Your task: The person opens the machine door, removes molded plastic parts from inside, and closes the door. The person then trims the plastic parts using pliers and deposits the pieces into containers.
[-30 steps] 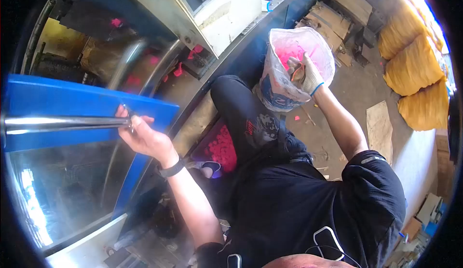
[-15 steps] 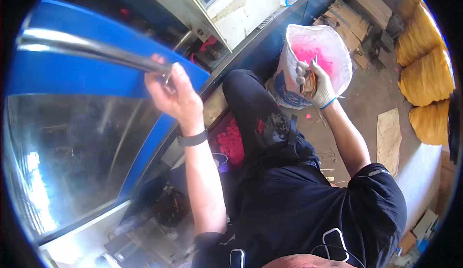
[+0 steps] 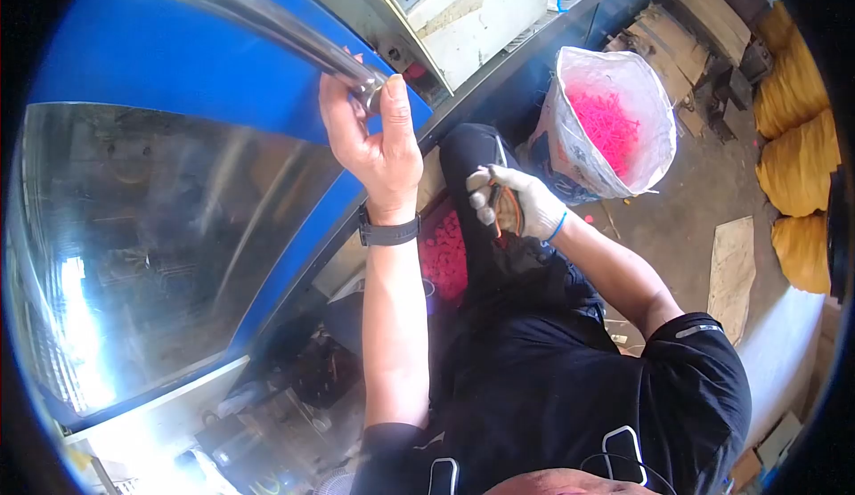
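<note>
My left hand [image 3: 374,143], bare and with a dark watch on the wrist, is closed around the end of a shiny metal bar handle [image 3: 258,23]. The handle is fixed to a blue machine door [image 3: 214,85] with a large window. My right hand [image 3: 521,201] wears a whitish glove and is closed on pliers [image 3: 508,210] with orange and dark handles. It is above my dark-trousered leg, and the jaws of the pliers are hard to make out. To the right of that hand stands a white woven sack [image 3: 659,121] holding bright pink pieces [image 3: 606,130].
Pink parts [image 3: 443,254] lie in a container beside my leg, below the door edge. Flattened cardboard [image 3: 655,54] and a loose sheet [image 3: 732,263] lie on the floor. Yellow sacks [image 3: 797,165] stand at the far right. A cream machine panel [image 3: 472,27] rises behind the door.
The blue door has slid to the right, with my left hand still on its handle. My right hand has moved with the pliers from over the sack to above my leg.
</note>
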`<state>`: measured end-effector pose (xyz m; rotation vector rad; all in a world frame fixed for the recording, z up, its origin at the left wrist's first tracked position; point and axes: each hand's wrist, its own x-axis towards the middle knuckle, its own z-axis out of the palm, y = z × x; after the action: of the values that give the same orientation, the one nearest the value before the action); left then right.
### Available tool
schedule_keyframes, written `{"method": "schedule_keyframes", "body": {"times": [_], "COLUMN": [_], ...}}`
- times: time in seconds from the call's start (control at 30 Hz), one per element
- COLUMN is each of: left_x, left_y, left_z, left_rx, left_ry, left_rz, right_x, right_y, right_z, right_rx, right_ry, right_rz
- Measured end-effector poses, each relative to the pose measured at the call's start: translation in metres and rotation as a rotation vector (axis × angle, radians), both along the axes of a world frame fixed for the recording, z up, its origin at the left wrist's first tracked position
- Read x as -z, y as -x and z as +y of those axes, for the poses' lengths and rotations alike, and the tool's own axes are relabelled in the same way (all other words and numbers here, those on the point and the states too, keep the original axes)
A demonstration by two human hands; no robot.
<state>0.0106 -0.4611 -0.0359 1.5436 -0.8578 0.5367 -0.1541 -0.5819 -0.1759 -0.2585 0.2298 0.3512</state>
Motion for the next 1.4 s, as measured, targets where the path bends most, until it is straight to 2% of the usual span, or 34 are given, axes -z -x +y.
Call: {"method": "schedule_keyframes", "body": {"times": [0.27, 0.43, 0.7, 0.87, 1.4], "left_x": [-0.002, -0.005, -0.010, -0.002, -0.003], "left_y": [0.002, 0.002, 0.010, -0.001, -0.001], "left_z": [-0.011, -0.018, -0.027, -0.026, -0.034], "left_rx": [0.047, 0.035, 0.094, 0.054, 0.083], "left_ry": [0.013, 0.010, 0.080, -0.039, -0.032], "left_rz": [0.032, 0.013, 0.120, 0.025, 0.033], "right_x": [0.012, 0.024, 0.026, 0.031, 0.026], "right_y": [-0.006, -0.006, -0.004, -0.002, 0.005], "right_z": [0.017, 0.014, 0.010, 0.006, 0.000], "right_rx": [-0.042, -0.048, -0.047, -0.037, -0.013], "right_ry": [0.140, 0.093, 0.093, 0.072, 0.053], "right_rz": [-0.099, -0.126, -0.159, -0.167, -0.167]}}
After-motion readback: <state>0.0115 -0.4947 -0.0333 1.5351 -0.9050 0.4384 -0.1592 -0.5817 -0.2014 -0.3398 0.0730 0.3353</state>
